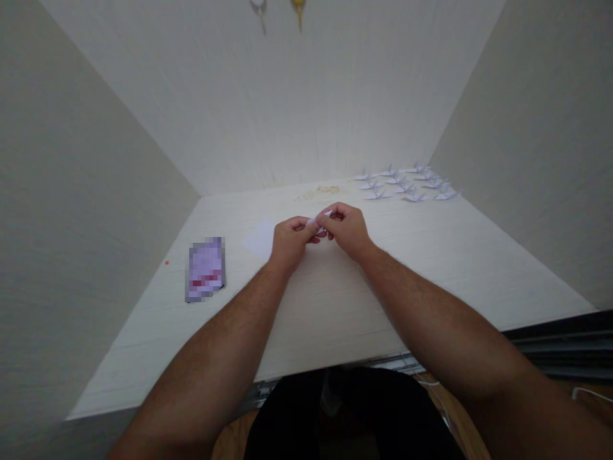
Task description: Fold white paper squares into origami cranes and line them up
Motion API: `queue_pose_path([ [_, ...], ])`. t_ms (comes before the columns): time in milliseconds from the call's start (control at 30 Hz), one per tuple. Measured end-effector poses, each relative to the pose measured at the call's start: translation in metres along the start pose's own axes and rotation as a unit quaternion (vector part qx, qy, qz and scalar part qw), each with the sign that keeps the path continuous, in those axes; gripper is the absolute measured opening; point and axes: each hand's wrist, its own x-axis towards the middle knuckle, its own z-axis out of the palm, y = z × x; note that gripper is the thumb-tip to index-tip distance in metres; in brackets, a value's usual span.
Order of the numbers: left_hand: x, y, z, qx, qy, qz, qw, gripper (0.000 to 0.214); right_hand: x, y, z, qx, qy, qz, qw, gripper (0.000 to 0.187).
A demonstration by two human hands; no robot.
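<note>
The left hand [291,241] and the right hand [352,231] were positioned together at the centre of the frame, above the white table [335,313]. Both hands gripped a small piece of white paper [311,222] between thumbs and fingers; the thumbs were near each other, and the fingers partly hid the paper, so its exact folds could not be determined. A flat white sheet [257,236] lay just beside the left hand, left of centre. A pixelated purple rectangular object [205,268] rested at the left of the frame, with a small red dot [166,262] near the table's left edge. A group of folded paper figures [405,189] with pointed tips stood in rows at the upper right, near the back wall [306,96], well apart from the left hand.
</note>
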Motion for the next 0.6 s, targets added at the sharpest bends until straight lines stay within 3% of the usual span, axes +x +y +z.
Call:
queue_pose_path([
  [600,0.0001,-0.0021,-0.0021,-0.043,-0.01,-0.008,0.999,0.038,0.0023,0.0033,-0.0035,0.065,-0.005,0.004,0.998,0.013],
])
